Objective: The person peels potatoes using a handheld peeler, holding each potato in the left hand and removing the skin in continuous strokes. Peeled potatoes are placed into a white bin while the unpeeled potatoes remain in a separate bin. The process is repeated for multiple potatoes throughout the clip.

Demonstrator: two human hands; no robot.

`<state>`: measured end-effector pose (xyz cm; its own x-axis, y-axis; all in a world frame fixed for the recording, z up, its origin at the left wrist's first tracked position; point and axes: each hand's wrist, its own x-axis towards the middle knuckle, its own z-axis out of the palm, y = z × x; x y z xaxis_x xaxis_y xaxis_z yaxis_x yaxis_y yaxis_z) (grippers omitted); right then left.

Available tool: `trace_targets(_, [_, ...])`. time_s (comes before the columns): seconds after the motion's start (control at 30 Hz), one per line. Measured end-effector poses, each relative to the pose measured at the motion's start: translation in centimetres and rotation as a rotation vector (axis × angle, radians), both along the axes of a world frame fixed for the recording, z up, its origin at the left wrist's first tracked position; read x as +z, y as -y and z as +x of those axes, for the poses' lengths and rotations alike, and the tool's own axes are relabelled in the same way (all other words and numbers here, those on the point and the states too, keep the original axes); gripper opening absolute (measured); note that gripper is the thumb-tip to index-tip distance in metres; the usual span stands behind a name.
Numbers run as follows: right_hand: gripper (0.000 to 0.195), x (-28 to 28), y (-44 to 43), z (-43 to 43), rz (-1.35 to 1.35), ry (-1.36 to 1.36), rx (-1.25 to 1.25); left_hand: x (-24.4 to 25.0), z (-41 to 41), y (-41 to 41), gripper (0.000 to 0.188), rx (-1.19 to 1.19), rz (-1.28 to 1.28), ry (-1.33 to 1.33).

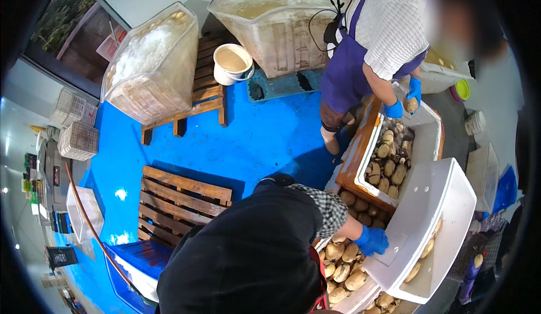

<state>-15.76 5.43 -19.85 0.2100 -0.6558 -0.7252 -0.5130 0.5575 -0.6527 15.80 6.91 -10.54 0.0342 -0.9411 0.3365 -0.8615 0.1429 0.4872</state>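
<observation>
My left hand point(372, 241), in a blue glove, grips the near edge of a white foam box point(439, 204). The box is tilted, and a few pale lotus root segments point(427, 248) lie along its far side. Below the hand, more lotus roots point(342, 271) fill a foam box beside my dark-clothed body. Brown, darker roots point(361, 208) lie just above my wrist. My right hand is out of view.
A co-worker in a purple apron point(344, 66) holds a root point(410, 104) in gloved hands over an orange-edged foam box point(346, 174) of roots. Large tubs point(165, 90) point(291, 43) stand behind, with a white bucket point(230, 71). A wooden pallet point(181, 191) lies on the blue floor.
</observation>
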Motion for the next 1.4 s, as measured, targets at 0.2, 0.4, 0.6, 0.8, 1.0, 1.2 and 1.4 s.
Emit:
trace_targets(0.2, [0.018,1.5,-3.4,-1.8,0.007,0.010,-0.166,-3.1,2.6,-4.7,0.017,-0.032,0.203,-0.119])
trace_targets(0.4, [0.018,2.6,-9.2,-8.3,0.061,-0.009,-0.303,-5.6,0.0,-5.4,0.014,-0.293,0.392,-0.011])
trace_targets(0.6, [0.018,0.0,-15.6,-11.7,0.058,0.087,-0.263,-11.3,-3.6,-5.0,0.023,-0.329,0.641,0.000])
trace_targets(0.8, [0.014,-0.8,-15.9,-5.4,0.137,0.114,-0.753,-10.9,-4.4,-2.6,0.047,-0.027,0.982,0.252])
trace_targets(1.0, [0.016,-3.4,-16.6,-6.5,0.102,0.175,-0.800,-17.1,-5.1,-1.2,0.046,-0.042,0.672,0.642])
trace_targets(1.2, [0.016,-4.6,-17.8,-7.3,0.134,0.174,-0.807,-21.5,-5.8,2.4,0.037,-0.278,0.921,0.709])
trace_targets(1.4, [0.025,-8.0,-19.5,-9.0,-0.033,0.121,-0.809,-28.7,-6.7,4.0,0.024,-0.271,1.016,0.506])
